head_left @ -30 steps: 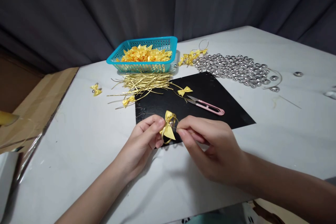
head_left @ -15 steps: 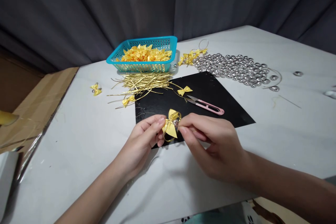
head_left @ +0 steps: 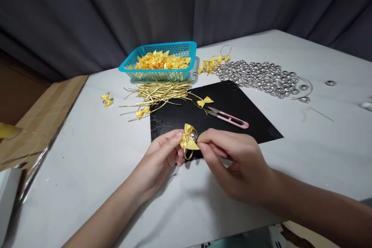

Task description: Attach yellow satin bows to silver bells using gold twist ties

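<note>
The left hand [head_left: 158, 161] pinches a yellow bow [head_left: 191, 142] between thumb and forefinger. The right hand [head_left: 232, 162] is closed on the gold wire [head_left: 187, 154] looped around it, beside a silver bead [head_left: 193, 136]. The bow is held just above the near edge of the black mat [head_left: 232, 97], mid-tabletop [head_left: 87, 155]. I think the wire should be turned tightly while the left hand grips the bow's middle firmly. Both wrists are low, with the fingers curled inward. Pink snips [head_left: 231, 117] lie behind, and a blue basket [head_left: 157, 74] stands toward the far edge.

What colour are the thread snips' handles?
Pink, on the small metal-bladed thread snips; head view.
</note>
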`<state>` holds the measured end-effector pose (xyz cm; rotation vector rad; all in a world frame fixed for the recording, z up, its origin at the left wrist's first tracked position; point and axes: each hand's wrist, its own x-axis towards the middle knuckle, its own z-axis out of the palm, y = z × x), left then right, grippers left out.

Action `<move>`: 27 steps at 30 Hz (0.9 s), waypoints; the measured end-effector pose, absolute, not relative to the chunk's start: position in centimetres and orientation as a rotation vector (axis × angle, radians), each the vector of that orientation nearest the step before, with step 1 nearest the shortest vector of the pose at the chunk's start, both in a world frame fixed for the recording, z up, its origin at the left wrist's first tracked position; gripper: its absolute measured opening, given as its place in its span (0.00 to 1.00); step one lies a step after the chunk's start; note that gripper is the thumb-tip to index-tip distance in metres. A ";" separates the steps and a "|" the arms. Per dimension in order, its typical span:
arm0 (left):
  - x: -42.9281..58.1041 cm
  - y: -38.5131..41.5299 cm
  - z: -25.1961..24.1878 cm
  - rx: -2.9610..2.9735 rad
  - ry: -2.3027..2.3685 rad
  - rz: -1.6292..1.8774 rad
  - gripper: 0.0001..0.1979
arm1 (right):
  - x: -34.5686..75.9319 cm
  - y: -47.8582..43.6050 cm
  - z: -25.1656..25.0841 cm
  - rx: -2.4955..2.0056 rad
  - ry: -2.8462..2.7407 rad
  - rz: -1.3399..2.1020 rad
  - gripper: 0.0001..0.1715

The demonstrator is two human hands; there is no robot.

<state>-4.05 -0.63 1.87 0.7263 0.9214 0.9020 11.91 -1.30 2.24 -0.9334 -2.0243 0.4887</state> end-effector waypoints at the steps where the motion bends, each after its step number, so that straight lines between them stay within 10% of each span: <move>1: -4.1 -0.6 1.9 0.721 0.924 0.903 0.12 | 11.9 -1.3 2.3 -0.932 -2.025 0.485 0.11; 27: -4.4 -0.7 1.4 0.661 0.918 0.951 0.05 | 11.9 -1.1 1.9 -0.947 -2.038 0.452 0.10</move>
